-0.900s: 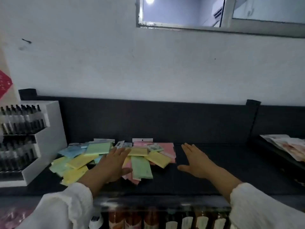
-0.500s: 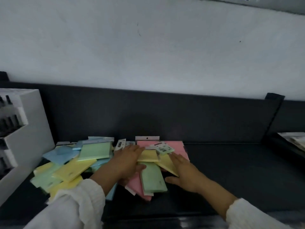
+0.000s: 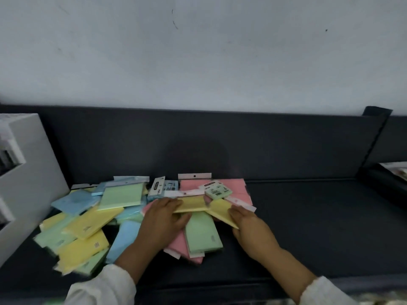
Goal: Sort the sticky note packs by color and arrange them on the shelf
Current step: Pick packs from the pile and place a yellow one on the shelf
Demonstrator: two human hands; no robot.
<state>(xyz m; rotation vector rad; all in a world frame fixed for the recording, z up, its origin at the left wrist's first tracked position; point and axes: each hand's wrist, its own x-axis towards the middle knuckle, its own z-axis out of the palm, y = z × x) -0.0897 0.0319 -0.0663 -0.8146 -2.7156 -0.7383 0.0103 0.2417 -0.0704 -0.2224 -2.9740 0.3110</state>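
Now: left hand (image 3: 164, 219) grips a yellow pack (image 3: 193, 204), right hand (image 3: 250, 226) a second yellow pack (image 3: 221, 210); likely light, slick, best edge-held.

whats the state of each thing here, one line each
left hand, pinches the left yellow pack, thumb underneath
right hand, grips the right yellow pack
left yellow pack, held, raised off the pile
right yellow pack, held, tilted
green pack, lying flat on pink packs
pink packs, flat, partly covered
mixed pile, unsorted, overlapping, on the shelf
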